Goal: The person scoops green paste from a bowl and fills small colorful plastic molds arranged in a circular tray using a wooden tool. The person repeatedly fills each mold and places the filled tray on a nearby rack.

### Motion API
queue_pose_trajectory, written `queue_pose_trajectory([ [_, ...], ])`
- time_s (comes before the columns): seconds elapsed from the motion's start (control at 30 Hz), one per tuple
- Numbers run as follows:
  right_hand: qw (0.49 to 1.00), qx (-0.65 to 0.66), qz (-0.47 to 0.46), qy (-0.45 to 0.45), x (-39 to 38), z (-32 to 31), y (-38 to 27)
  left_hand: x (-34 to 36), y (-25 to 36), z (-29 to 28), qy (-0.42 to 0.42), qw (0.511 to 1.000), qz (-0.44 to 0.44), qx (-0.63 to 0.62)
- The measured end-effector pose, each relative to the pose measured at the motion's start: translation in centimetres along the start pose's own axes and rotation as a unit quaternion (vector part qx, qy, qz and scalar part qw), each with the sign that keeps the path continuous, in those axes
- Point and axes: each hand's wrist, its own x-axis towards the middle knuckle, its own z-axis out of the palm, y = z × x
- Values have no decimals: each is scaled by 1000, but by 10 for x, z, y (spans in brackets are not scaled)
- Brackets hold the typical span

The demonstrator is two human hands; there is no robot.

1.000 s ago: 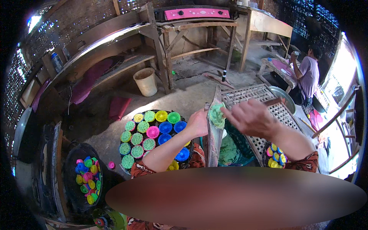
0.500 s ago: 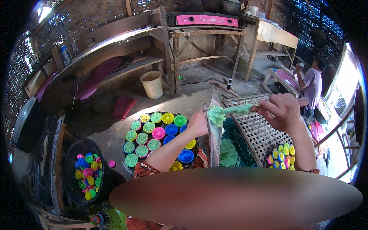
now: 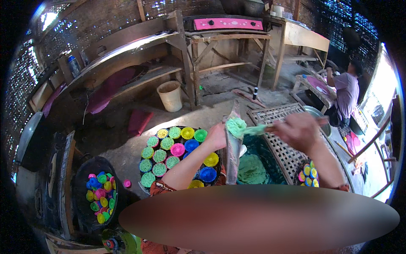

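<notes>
My left hand [image 3: 218, 134] grips an upright wooden board-like press [image 3: 231, 161] near its middle; some fingers are hidden behind it. A rounded lump of light green dough [image 3: 235, 126] sits on the press by that hand. With my right hand [image 3: 298, 132], blurred by motion, I hold a wooden stick [image 3: 270, 128] whose far end is coated in green dough and meets the lump. Below, a teal tub [image 3: 277, 169] holds more green dough [image 3: 251, 169]. Left of the press lie small round molds, several filled with green strands [image 3: 159, 156], others bare, such as a blue mold [image 3: 191, 146].
A woven bamboo rack [image 3: 284, 142] lies right of the tub, with more coloured molds [image 3: 308, 174] near my right forearm. At left stands a black basin [image 3: 79, 186] of loose molds. Beyond are a beige bucket [image 3: 170, 97], wooden benches and another person [image 3: 347, 86].
My right hand has moved slightly down and left, lowering the stick against the dough. The lump on the press looks rounder and more gathered. The whole view has shifted slightly.
</notes>
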Motion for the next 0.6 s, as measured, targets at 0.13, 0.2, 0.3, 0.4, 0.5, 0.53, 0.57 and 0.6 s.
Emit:
queue_pose_trajectory([
  [0.13, 980, 89, 130, 123, -12, 5, 18, 2, -33, 1, -24, 907, -32, -419],
  [0.2, 967, 121, 170, 145, -17, 29, 13, 5, -40, 12, -85, 795, -18, -601],
  [0.3, 960, 170, 196, 107, -32, 54, 4, 12, -48, 18, -73, 760, 23, -645],
  [0.4, 958, 219, 181, 48, -40, 55, 3, 12, -47, 10, -5, 933, 148, -328],
  [0.5, 964, 216, 155, 13, -32, 35, 13, 5, -30, 3, -9, 909, -1, -418],
  [0.53, 968, 200, 150, -9, -26, 26, 18, 1, -22, 2, -4, 918, -46, -393],
  [0.57, 972, 174, 154, -22, -20, 17, 21, -1, -14, 0, 2, 967, -44, -250],
  [0.6, 977, 158, 135, -51, -14, 8, 24, -4, -6, -1, 11, 995, -43, -91],
])
